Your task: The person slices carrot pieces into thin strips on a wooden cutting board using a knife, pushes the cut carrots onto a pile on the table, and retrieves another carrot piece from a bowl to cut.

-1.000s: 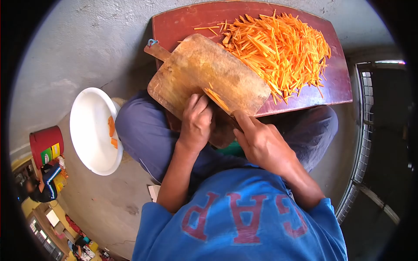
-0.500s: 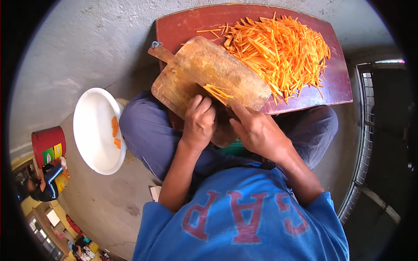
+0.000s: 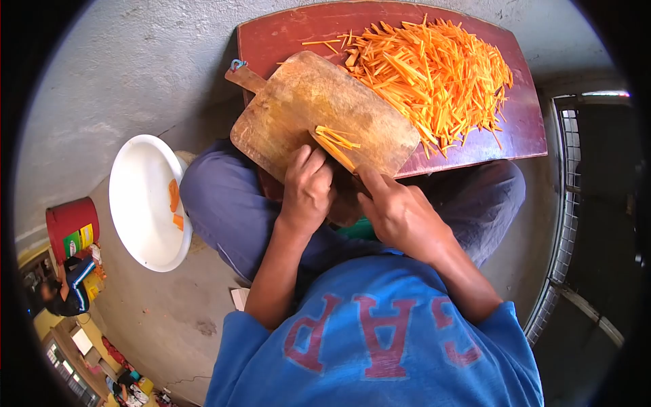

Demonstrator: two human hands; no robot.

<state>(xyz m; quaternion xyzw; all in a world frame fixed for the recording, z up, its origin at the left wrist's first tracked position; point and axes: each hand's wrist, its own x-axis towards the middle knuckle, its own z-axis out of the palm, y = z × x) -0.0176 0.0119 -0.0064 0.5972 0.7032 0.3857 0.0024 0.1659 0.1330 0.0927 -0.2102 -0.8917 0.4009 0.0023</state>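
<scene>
A worn wooden cutting board (image 3: 325, 102) lies tilted on the edge of a red table, reaching over my lap. My right hand (image 3: 403, 214) is closed around a knife, its forefinger stretched along the top; the dark blade mostly hides beneath carrot strips (image 3: 336, 144). Close by, at the board's near edge, my left hand (image 3: 306, 193) has its fingers curled by the blade. What those fingers press or hold is hidden from above. To the board's right, a large heap of cut carrot strips (image 3: 434, 81) covers much of the table.
A white basin (image 3: 139, 203) with a few orange pieces stands on the floor at left. Behind it are a red bucket (image 3: 71, 227) and another person (image 3: 71, 288). The red table (image 3: 285, 34) sits against the wall; a mesh frame (image 3: 566, 197) runs along the right.
More carrot strips now show along the blade, fanned out on the board. Both hands stay close together in nearly the same place. The whole view has shifted slightly.
</scene>
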